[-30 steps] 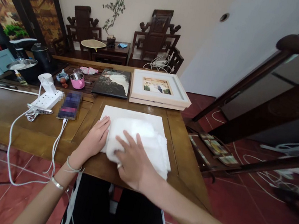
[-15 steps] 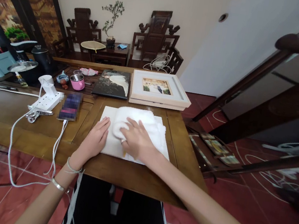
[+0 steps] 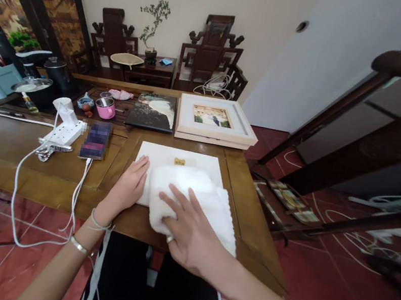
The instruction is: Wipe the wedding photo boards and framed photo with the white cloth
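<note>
A white board (image 3: 202, 159) lies flat near the table's front edge, with a small gold-coloured piece (image 3: 179, 162) on its upper part. My left hand (image 3: 127, 185) rests on the board's left edge, fingers stretched out and holding nothing. Over the lower and right part of the board lies a fluffy white cloth (image 3: 180, 180), reaching past the board's front edge. My right hand (image 3: 187, 229) presses on the cloth from above with its fingers spread.
Behind the board are a pale wooden picture frame (image 3: 241, 139) and a dark photo panel (image 3: 145, 115). To the left stand a pink cup (image 3: 105, 109), a phone (image 3: 96, 140) and a white power strip (image 3: 65, 132) with trailing cables.
My right hand and the white cloth have moved toward me and slightly right, baring the upper part of the board and the gold-coloured piece. My left hand has stayed on the board's left edge.
</note>
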Motion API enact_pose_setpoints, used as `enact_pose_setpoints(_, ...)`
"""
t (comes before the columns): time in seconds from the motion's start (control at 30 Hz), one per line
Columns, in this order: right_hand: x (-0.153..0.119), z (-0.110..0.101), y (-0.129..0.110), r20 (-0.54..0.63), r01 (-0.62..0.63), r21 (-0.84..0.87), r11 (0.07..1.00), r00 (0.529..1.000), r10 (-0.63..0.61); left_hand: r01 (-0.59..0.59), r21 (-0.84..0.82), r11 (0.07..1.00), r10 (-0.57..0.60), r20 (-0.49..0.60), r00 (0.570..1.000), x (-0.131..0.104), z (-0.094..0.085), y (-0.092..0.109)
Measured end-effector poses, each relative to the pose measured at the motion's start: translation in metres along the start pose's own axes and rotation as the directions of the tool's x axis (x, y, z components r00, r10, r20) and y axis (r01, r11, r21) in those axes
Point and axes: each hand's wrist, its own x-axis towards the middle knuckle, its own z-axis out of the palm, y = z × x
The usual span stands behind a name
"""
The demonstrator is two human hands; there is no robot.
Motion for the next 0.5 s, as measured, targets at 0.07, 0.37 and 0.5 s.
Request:
enact_pose_setpoints(0.07, -0.002, -0.002, -0.002, 0.012, 0.005, 0.012, 1.0, 1.0, -0.005, -0.001, 0.005, 1.0, 0.0, 0.01, 1.0, 0.0, -0.001, 0.0)
enact_pose_setpoints(0.37, 0.062, -0.013, 0.044, -0.061, -0.189, -0.127, 0.974, 0.981, 0.183, -0.01, -0.012, 1.0, 0.009, -0.012, 1.0, -0.001, 0.003, -0.004)
enact_pose_setpoints(0.5, 0.086, -0.011, 0.051, -0.095, -0.256, -0.16, 0.953, 0.965, 0.244, 0.001, -0.02, 1.0, -0.001, 0.007, 1.0, -0.001, 0.004, -0.004)
